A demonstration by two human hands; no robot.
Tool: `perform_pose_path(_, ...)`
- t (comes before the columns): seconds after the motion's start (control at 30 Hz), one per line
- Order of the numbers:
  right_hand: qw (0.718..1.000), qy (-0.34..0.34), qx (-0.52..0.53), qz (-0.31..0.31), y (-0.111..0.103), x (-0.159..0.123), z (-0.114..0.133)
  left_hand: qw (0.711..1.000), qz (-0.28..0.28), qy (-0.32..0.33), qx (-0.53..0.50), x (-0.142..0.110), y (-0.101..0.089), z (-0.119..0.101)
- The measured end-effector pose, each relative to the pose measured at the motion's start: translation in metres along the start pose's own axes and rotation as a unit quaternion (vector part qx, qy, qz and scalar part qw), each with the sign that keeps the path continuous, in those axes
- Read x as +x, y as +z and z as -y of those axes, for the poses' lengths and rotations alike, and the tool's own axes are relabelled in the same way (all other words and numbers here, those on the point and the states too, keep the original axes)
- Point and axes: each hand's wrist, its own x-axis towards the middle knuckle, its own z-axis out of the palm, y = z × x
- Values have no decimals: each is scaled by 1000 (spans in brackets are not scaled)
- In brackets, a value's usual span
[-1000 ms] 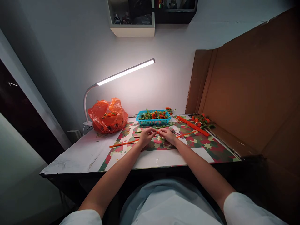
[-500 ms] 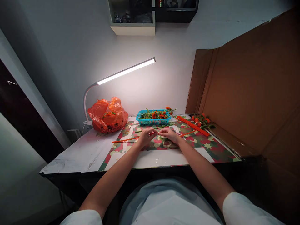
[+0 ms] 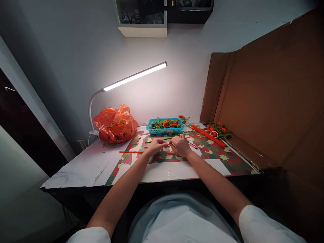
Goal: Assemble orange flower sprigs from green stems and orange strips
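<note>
My left hand (image 3: 157, 145) and my right hand (image 3: 180, 145) meet over the middle of the table, fingertips pinched close together. Between them is a thin orange pipe cleaner (image 3: 196, 135); its free length sticks out up and to the right past my right hand. Another orange pipe cleaner (image 3: 130, 152) lies flat, left of my left hand. Green stems (image 3: 149, 141) rest just beyond my fingers. Pink-handled scissors (image 3: 192, 145) lie beside my right hand. The exact bend at the fingertips is too small to make out.
At the back stands a blue basket (image 3: 165, 132) of orange flowers with green stems. An orange plastic bag (image 3: 116, 130) sits left, by a lit lamp (image 3: 135, 77). A bundle of orange pipe cleaners (image 3: 207, 136) and more flowers (image 3: 219, 127) lie right, near a cardboard wall (image 3: 268, 94).
My right hand has turned, its knuckles now higher, and shifted slightly left. The pipe cleaner's free end has swung upward on the right. The scissors show more.
</note>
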Motion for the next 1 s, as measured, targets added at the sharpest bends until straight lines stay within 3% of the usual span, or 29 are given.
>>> perform_pose_path(0.1,999,-17,-33,0,3,1,2,999,24,-38,-28,2,-2,3)
perform_pose_path(0.2,1000,18,7,-7,5,1,4,994,-41,65,82,0,1,4)
perform_pose_path(0.27,994,77,76,-17,5,0,4,961,-101,165,198,-2,5,4)
perform_pose_path(0.33,978,132,160,-7,3,-2,3,921,-123,231,289,-4,8,4)
perform_pose_path(0.53,919,175,351,36,2,-4,-8,841,-86,327,422,-5,10,5)
perform_pose_path(0.83,863,189,458,95,-1,-1,-12,833,-56,351,424,-6,10,0)
perform_pose_path(1.0,826,209,512,106,-7,1,-11,844,-64,342,407,-6,12,0)
